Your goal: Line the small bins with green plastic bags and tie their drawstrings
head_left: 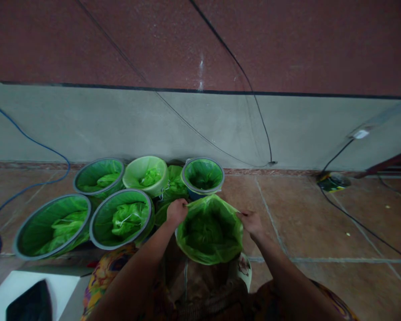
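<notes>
The left hand [177,211] pinches the open bag [209,229] at its ten o'clock, the right hand [250,221] at three; pulling too hard could split it.

Brown tile floor [297,227] under several round bins [151,214], a blue cable or hose [23,189] and a black cord [357,220].

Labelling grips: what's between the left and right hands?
A green bag, its mouth spread open; the left hand and right hand pinch opposite sides of its edge. Shows in the head view.
</notes>
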`<state>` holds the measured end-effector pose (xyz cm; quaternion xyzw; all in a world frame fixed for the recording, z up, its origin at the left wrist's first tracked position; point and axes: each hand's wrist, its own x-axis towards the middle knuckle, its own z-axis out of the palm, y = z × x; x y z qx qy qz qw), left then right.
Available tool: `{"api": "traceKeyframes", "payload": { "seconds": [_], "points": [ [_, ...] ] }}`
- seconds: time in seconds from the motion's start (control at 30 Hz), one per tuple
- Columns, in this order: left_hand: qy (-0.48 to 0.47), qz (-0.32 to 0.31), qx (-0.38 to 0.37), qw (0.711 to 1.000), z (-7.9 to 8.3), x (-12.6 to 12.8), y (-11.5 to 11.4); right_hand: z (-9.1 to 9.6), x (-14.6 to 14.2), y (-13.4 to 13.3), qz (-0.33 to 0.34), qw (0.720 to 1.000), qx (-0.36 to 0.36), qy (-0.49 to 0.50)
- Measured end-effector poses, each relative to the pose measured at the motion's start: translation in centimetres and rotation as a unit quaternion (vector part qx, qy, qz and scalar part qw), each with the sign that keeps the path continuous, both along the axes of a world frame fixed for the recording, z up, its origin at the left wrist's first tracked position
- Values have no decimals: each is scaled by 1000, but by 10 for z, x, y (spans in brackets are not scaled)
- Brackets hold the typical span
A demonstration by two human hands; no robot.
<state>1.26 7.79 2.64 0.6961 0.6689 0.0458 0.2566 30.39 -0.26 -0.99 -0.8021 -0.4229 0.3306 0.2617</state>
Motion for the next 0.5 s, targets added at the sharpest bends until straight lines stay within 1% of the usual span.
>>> {"api": "traceKeyframes", "payload": {
  "seconds": [0.1, 0.2, 0.3, 0.37, 0.43, 0.5],
  "points": [
    [88, 59, 31, 994, 8, -3, -1, 3, 8, 0, -30, 997, -12, -68],
    [122, 77, 47, 988, 10, -4, -3, 8, 12, -2, -37, 993, -19, -109],
    [124, 79, 44, 988, 9, -3, -4, 12, 11, -3, -27, 989, -50, -134],
    [107, 83, 37, 990, 8, -3, -4, 16, 9, -3, -6, 986, -61, -156],
    [83, 72, 42, 993, 9, -2, -5, 19, 5, -2, 18, 982, -53, -182],
    [66, 48, 66, 994, 11, -1, -5, 21, -1, 0, 37, 975, -35, -217]
  ]
}}
